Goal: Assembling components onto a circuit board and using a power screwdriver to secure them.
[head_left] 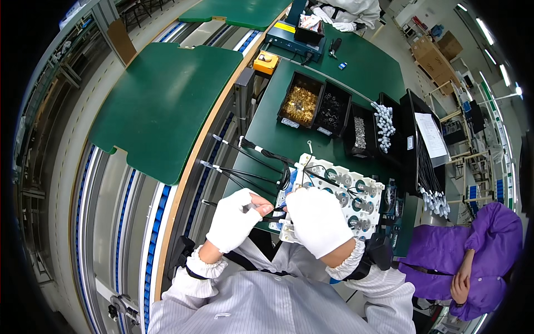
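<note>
Your left hand (233, 220), in a white glove with thumb and forefinger bare, appears to pinch a black lead (279, 210) at the near-left edge of the white module (356, 210). Your gloved right hand (318, 220) arches over that module; its fingertips are mostly hidden, so its hold cannot be told.

The step in hand seems to be working this lead at the edge; the next move likely calls for a steady module and a fine fingertip pinch.

The module lies before you on the smooth green worktop (261, 131), its rigid, plastic-looking face broken by round openings and dull metal plates. From its left side, a bundle of supple black cables (283, 164) fans out to pale ends. Beyond, shiny brass-coloured pieces (301, 104) heap loosely in a straight-sided black bin (303, 126), and rounded pale caps (384, 125) cluster farther right.
</note>
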`<state>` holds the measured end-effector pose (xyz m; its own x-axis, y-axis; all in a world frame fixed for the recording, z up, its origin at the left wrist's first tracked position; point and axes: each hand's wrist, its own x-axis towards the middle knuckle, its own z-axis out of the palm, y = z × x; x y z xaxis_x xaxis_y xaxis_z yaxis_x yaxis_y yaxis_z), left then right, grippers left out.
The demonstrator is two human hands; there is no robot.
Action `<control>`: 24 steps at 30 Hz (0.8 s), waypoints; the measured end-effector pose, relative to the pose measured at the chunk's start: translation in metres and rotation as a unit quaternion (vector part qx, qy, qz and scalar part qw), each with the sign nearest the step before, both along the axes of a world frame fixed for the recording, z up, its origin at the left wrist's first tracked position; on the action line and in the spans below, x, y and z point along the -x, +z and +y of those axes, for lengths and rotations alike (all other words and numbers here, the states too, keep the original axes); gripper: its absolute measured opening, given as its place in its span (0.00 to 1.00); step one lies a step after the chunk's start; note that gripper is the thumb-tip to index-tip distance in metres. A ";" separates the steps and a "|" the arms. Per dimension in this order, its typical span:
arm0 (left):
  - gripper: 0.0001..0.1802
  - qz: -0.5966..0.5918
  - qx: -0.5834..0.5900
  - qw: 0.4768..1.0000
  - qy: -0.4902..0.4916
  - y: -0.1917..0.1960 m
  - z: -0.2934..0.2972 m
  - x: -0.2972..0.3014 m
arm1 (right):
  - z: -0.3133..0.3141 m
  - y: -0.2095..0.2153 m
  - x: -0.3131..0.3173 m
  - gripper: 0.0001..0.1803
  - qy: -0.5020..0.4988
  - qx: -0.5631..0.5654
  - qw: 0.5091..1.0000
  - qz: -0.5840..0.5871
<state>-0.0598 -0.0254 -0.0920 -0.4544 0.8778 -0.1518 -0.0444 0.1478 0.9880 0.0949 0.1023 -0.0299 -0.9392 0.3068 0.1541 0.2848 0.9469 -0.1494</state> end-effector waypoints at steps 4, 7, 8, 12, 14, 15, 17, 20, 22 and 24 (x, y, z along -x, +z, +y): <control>0.08 0.061 -0.004 0.998 -0.016 -0.003 0.001 0.002 | 0.004 0.003 0.003 0.06 -0.012 -0.013 0.995 -0.101; 0.08 0.087 -0.007 0.996 -0.017 0.000 0.001 0.002 | 0.008 -0.005 -0.001 0.06 0.007 0.002 0.998 -0.065; 0.08 0.082 -0.002 0.996 -0.017 -0.002 0.000 0.002 | 0.008 -0.005 0.001 0.07 0.006 -0.003 0.999 -0.040; 0.08 0.074 -0.007 0.997 -0.019 -0.004 -0.001 0.001 | 0.012 -0.007 0.006 0.15 0.001 0.003 0.995 -0.102; 0.08 0.083 -0.008 0.996 -0.019 -0.004 -0.001 0.001 | 0.012 -0.002 0.009 0.17 -0.013 0.033 0.989 -0.142; 0.08 0.078 -0.008 0.997 -0.018 -0.004 -0.001 0.001 | 0.010 0.004 0.011 0.15 -0.027 0.037 0.984 -0.174; 0.08 0.077 -0.007 0.997 -0.013 -0.002 -0.001 0.003 | 0.009 0.007 0.012 0.13 -0.036 0.041 0.978 -0.201; 0.09 0.102 0.011 0.994 -0.026 0.005 0.000 0.003 | 0.008 0.007 -0.001 0.10 0.029 -0.012 0.998 -0.055; 0.09 0.063 0.016 0.998 -0.020 -0.002 0.002 0.000 | 0.010 0.002 -0.004 0.15 0.070 -0.010 0.995 -0.075; 0.10 0.052 0.021 0.998 -0.017 -0.002 0.004 -0.001 | 0.011 0.002 -0.005 0.14 0.061 0.002 0.992 -0.111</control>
<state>-0.0591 -0.0215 -0.0939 -0.4397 0.8868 -0.1424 0.0640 0.1891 0.9799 0.0994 0.1129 -0.0282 -0.9801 0.1887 -0.0624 0.1942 0.9759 -0.0999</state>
